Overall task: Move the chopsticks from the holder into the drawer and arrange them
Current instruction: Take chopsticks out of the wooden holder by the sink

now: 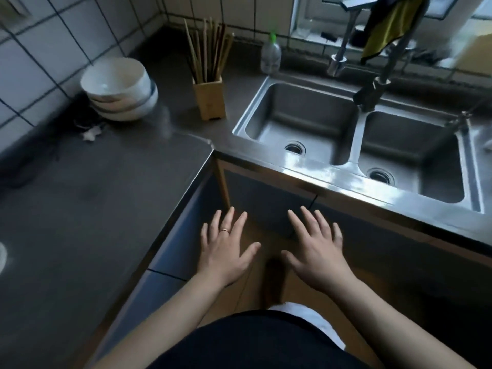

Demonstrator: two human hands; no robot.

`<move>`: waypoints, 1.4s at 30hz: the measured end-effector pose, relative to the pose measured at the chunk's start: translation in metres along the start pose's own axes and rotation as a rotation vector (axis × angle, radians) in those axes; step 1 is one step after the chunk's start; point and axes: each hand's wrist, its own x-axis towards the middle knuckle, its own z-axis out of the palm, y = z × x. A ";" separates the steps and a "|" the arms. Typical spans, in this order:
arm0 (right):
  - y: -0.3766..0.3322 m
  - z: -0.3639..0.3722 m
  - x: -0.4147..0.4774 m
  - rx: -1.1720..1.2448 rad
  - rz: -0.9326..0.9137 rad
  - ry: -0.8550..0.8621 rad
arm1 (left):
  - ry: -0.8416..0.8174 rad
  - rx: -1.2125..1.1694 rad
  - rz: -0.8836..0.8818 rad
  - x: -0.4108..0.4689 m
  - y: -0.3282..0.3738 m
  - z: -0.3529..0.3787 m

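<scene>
your left hand (226, 246) and your right hand (316, 251) are both spread flat with the fingers apart, palms down, holding nothing. they hang side by side in front of the cabinet fronts, well apart from the wooden chopstick holder (209, 98) and nearer to you than it. on the left hand there is a thin ring (225, 230).

the chopsticks (209, 49) stand upright in the holder, fanned out a little at the tops. the holder stands on the grey steel counter (87, 198), near the back tiled wall (40, 41). left of the holder is a stack of white bowls (119, 89), near but not touching it. right of the holder, further back, stands a clear bottle with a green cap (271, 53). also right of the holder is the double steel sink (354, 134), its rim just beside the holder. over the sink hangs the tap (372, 91), and a yellow and dark cloth (386, 27) hangs on it.

below the counter edge, on the holder's side, you see closed grey fronts (183, 230); i cannot tell which one is the drawer.
</scene>
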 end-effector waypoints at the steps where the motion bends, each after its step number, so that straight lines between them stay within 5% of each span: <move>1: 0.001 -0.005 0.019 0.000 -0.023 -0.002 | 0.014 -0.004 -0.020 0.015 -0.002 -0.003; 12: 0.008 -0.070 0.202 -0.021 -0.220 -0.002 | 0.182 -0.122 -0.264 0.156 -0.009 -0.048; 25: -0.053 -0.122 0.351 0.147 -0.280 0.108 | 0.447 -0.441 -0.359 0.303 -0.072 -0.137; 33: -0.105 -0.129 0.439 0.422 -0.080 0.020 | 0.371 -0.587 -0.401 0.399 -0.118 -0.173; 42: -0.143 -0.119 0.508 1.111 0.124 0.024 | 0.243 -0.892 -0.369 0.462 -0.132 -0.189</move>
